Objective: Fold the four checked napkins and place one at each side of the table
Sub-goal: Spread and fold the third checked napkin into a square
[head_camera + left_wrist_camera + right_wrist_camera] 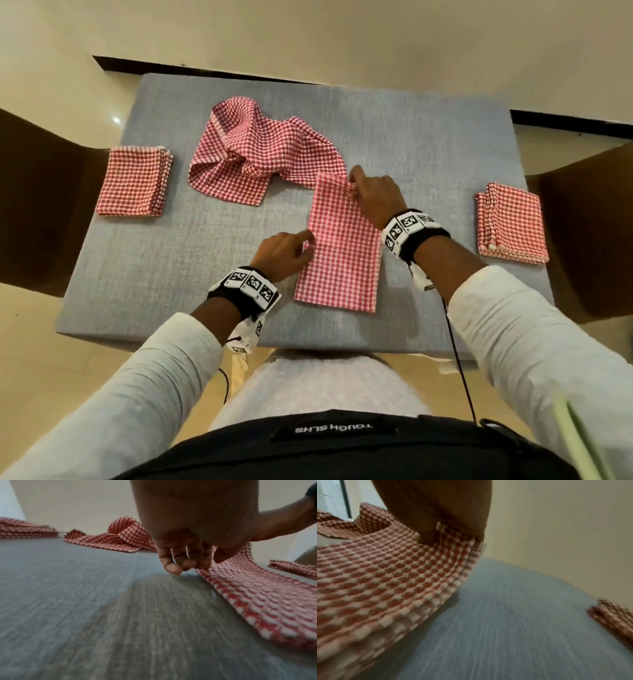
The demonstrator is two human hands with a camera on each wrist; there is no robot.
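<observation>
On grey table (pixel 137 274), half-folded napkin (pixel 342 253) lies lengthwise, near-to-far

Grey table (pixel 137 274) with four napkins (pixel 135 181)

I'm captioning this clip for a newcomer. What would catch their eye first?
The crumpled checked napkin heaped at the far middle of the grey table. Next, the half-folded napkin at the centre, pinched at its far right corner by the right hand, the left hand at its left edge. Folded napkins lie at the left and right sides.
</observation>
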